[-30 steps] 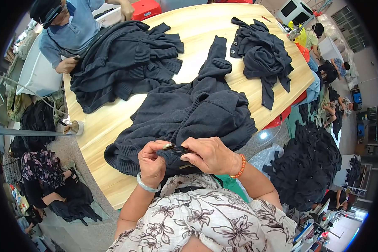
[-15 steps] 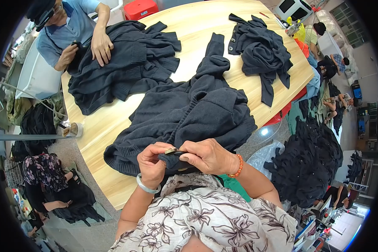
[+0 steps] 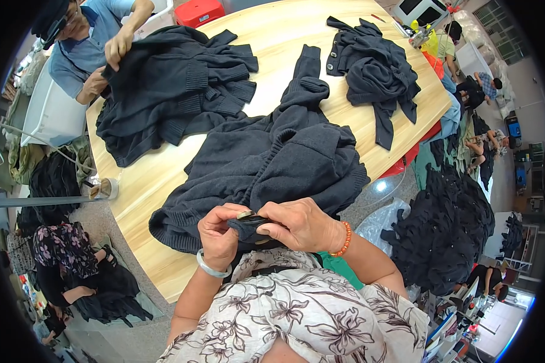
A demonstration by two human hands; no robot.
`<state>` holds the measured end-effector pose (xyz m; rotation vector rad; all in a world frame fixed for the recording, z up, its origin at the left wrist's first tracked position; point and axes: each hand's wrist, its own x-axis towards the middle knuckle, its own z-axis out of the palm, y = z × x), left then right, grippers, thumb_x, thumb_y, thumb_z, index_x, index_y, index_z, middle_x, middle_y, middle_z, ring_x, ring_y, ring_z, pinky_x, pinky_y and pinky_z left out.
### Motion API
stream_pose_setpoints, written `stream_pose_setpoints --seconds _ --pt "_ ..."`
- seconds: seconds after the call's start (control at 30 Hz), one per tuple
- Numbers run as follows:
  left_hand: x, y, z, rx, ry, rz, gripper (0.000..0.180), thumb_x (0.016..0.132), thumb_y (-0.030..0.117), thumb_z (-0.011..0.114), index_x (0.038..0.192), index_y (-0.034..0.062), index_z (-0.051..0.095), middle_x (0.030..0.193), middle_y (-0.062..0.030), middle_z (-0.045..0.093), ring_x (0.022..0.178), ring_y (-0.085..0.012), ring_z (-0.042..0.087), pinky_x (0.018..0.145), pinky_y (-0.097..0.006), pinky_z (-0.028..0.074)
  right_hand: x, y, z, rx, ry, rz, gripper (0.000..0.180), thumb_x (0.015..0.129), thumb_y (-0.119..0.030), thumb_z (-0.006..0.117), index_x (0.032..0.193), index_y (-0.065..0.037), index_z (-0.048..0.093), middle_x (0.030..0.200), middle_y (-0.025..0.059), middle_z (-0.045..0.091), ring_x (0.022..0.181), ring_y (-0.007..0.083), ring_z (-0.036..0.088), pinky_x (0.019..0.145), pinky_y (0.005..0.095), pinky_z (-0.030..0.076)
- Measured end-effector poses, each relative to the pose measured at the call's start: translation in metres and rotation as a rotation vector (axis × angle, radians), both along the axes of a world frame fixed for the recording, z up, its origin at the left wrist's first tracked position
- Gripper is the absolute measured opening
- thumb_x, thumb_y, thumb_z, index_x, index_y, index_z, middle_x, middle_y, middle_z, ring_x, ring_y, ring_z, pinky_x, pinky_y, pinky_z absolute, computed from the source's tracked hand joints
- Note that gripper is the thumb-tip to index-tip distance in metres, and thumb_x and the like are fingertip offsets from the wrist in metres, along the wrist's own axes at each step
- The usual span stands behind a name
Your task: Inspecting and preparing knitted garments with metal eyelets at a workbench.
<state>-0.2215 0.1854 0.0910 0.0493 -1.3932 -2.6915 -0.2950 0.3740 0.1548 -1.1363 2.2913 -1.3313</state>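
A dark navy knitted cardigan (image 3: 312, 160) lies bunched on the table in front of me, one sleeve stretched toward the far side. Its near edge is lifted close to my body. My left hand (image 3: 217, 233) pinches this folded edge beside a pale round button (image 3: 244, 214). From the other side, my right hand (image 3: 303, 225) closes thumb and fingers on the same edge, almost touching the left. A narrow dark strip shows between the two hands; whether it is cloth or a small tool I cannot make out.
The pale wooden table (image 3: 145, 209) also bears a crumpled dark cardigan (image 3: 378, 75) at far right. At far left a co-worker (image 3: 94, 36) handles a pile of dark knitwear (image 3: 163, 91). A red stool (image 3: 198, 12) stands beyond. Dark garments (image 3: 439, 227) heap beyond the right edge.
Both my hands stay nearly in place, with the gripped edge tilted slightly. Across the table, the co-worker has raised one hand and lifted part of the dark knitwear.
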Motion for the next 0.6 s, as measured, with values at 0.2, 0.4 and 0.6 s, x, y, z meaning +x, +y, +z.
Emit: stream_pose_setpoints --seconds 0.2,0.4,0.6 --pt "0.001 -0.002 0.000 -0.029 0.030 -0.017 0.021 0.083 0.010 0.075 0.095 -0.0021 0.064 0.100 -0.0168 0.066 0.091 -0.0210 0.064 0.084 -0.031 0.051 0.005 0.002 -0.003 -0.051 0.010 -0.055 0.023 0.083 -0.020 0.074 0.089 -0.002 0.059 0.063 0.0077 0.055 0.054 0.0190 0.057 0.049 0.0296 0.042" --pt "0.001 -0.001 -0.003 0.059 0.050 0.013 0.021 0.082 0.011 0.076 0.096 0.0001 0.064 0.099 -0.0156 0.066 0.092 -0.0235 0.064 0.085 -0.034 0.051 0.010 -0.003 -0.002 -0.315 -0.591 -0.301 0.028 0.083 -0.013 0.076 0.103 0.003 0.065 0.071 -0.0073 0.052 0.062 -0.0011 0.040 0.053 0.0169 0.034" --pt "0.000 0.000 -0.001 -0.169 0.138 0.069 0.020 0.080 0.000 0.074 0.097 0.0003 0.065 0.102 -0.0123 0.061 0.091 -0.0180 0.060 0.083 -0.029 0.048 0.013 -0.013 -0.003 -0.334 -0.686 -0.244 0.010 0.087 -0.006 0.069 0.091 0.002 0.068 0.069 -0.0061 0.054 0.063 -0.0004 0.041 0.052 0.0189 0.034"
